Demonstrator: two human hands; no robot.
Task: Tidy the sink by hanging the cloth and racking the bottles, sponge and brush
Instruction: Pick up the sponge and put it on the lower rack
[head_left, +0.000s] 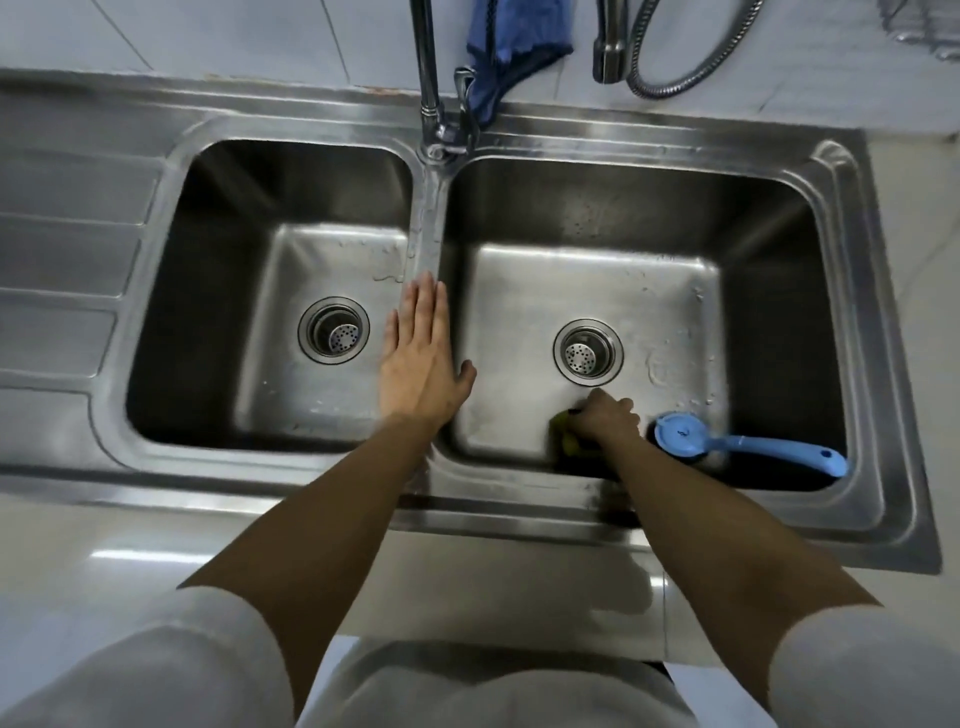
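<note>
Sponge (567, 436), yellow, lies on the floor of the right basin, near its front wall, and the right hand (607, 415) is closed around it. Only a small yellow and green edge peeks out to the left of that grip. Just past the knuckles sits the round drain (588, 353) of the right basin.

To the right of the right grip, close by but not touching, lies the blue brush (748, 444). Its round head is nearest the hand and its handle points away to the right.

Off to the left of that grip, the left hand (422, 358) lies flat and open on the steel divider (429, 228) between the two basins, holding nothing. Its thumb sticks out over the right basin.

Far beyond both hands, the blue cloth (511, 47) hangs by the tap (434, 93) at the back of the sink (883, 364).
</note>
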